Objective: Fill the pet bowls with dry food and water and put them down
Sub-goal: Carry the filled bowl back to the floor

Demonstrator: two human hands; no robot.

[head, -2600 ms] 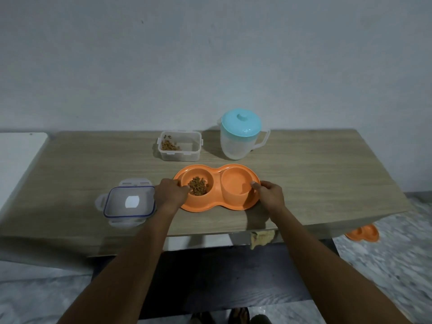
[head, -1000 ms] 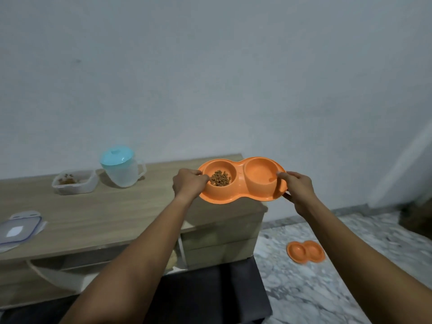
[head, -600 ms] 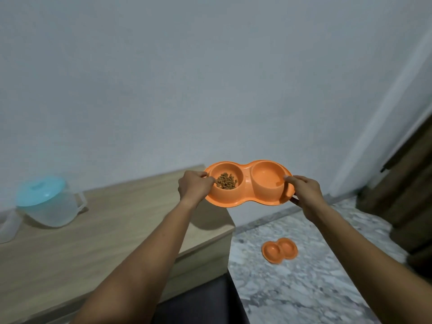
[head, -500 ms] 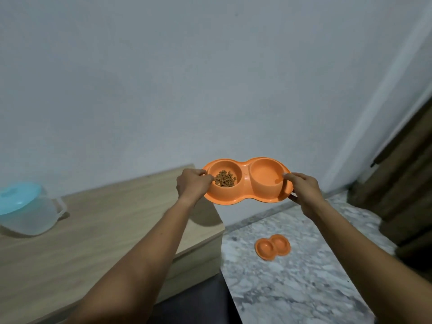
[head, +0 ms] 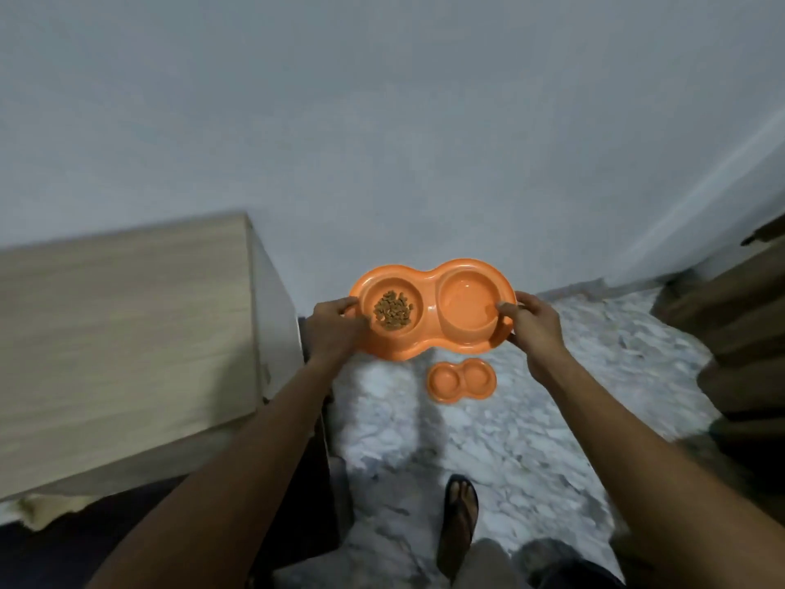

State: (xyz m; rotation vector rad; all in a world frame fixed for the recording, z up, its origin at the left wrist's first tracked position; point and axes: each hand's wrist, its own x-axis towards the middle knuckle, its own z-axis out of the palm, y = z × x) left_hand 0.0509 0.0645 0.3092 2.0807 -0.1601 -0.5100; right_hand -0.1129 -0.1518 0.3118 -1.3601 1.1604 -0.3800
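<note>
The orange double pet bowl (head: 431, 310) is held level above the marble floor (head: 488, 440), rim ends clamped at 9 o'clock by the left hand (head: 335, 329) and 3 o'clock by the right hand (head: 533, 327), so any tilt while lowering would likely spill the kibble (head: 393, 310) or water.

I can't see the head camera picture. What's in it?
Two hands, left hand and right hand, hold an orange double pet bowl above a marble floor. Kibble fills its left cup; another orange double bowl sits below.
</note>
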